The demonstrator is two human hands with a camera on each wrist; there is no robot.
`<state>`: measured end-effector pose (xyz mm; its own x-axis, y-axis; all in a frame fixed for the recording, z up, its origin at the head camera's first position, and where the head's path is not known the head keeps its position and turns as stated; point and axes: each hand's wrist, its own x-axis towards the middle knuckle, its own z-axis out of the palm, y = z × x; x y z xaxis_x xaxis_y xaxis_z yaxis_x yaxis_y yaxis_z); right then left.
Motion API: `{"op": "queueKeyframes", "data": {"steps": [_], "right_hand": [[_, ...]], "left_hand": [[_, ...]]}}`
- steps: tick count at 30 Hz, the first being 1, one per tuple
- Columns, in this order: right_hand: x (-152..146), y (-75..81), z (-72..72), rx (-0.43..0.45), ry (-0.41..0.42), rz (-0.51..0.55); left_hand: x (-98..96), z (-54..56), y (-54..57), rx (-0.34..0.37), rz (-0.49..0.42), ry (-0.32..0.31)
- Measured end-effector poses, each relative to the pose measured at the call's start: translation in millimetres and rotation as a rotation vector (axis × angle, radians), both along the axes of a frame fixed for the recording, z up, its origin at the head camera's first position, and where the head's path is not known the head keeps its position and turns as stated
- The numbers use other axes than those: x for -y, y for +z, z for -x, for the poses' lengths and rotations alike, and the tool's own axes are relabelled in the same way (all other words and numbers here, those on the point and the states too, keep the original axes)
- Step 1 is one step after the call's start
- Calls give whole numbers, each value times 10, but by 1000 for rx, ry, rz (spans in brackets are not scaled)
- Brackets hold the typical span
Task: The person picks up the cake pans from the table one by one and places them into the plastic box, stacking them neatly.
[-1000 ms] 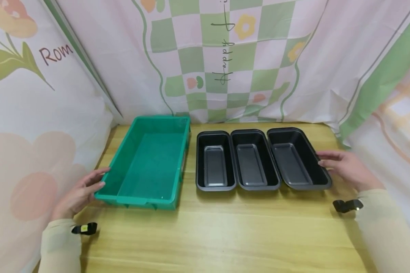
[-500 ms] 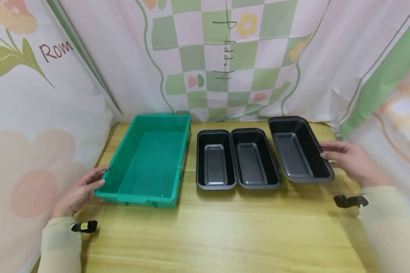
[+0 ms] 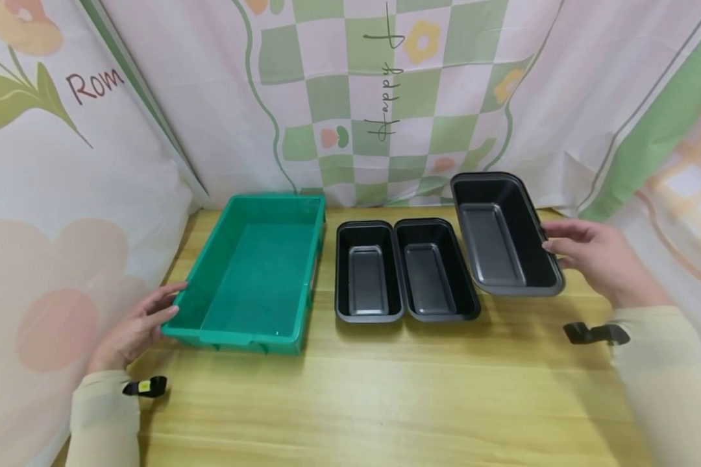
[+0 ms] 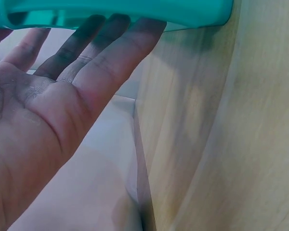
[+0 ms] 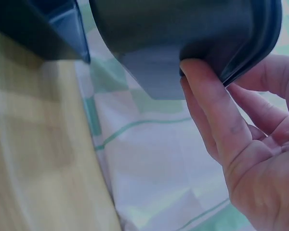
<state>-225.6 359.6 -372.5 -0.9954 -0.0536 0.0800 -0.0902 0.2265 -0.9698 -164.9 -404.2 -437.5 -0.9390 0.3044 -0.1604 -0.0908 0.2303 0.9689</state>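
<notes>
My right hand point(image 3: 596, 259) holds a black loaf pan point(image 3: 496, 240) by its right rim, the thumb on the rim and fingers against the outer wall. This pan is raised off the table, and in the right wrist view its dark wall point(image 5: 168, 29) hangs beyond the table edge. At the left, my left hand point(image 3: 137, 331) touches the near left corner of a green plastic tray point(image 3: 304, 305). Its fingers point(image 4: 111, 62) reach out fairly straight to the tray's rim in the left wrist view.
Two more black loaf pans, one on the left point(image 3: 369, 320) and one on the right point(image 3: 444, 318), stand side by side on the wooden table point(image 3: 374, 395) between the tray and the raised pan. Printed curtains point(image 3: 210, 97) enclose the back and sides.
My right hand has lifted the rightmost loaf pan off the table and carried it up and toward the back. My left hand and the tray stay put.
</notes>
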Motion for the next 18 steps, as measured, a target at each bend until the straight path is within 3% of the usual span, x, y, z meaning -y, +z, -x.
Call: {"op": "queueKeyframes", "data": {"steps": [7, 12, 18], "right_hand": [[229, 121, 33, -17, 1, 70], [399, 151, 85, -24, 2, 112], [581, 166, 135, -27, 24, 171]], "left_hand": [[11, 2, -18, -10, 25, 8], [28, -5, -50, -9, 15, 2], [38, -5, -52, -19, 72, 11]]}}
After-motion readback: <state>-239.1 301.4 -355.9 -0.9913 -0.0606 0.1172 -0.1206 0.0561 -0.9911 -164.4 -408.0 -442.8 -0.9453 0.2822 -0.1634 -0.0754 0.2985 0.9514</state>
